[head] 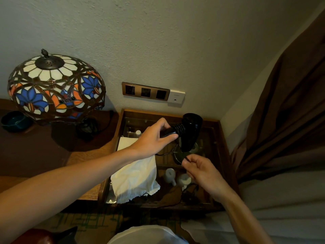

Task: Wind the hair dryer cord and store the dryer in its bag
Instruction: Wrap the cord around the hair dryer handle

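I am gripping the dryer (190, 131) handle in my left hand (154, 138) and pinching the cord (186, 158) with my right hand (198, 170), risking snagging trailing slack on the cups (176, 176).

Dim, warm indoor light, no glare. Stained-glass lamp (56, 87) unlit; deep shadow beneath it and right of it in the tray. Wide-angle bending at edges. Slightly soft, noisy.
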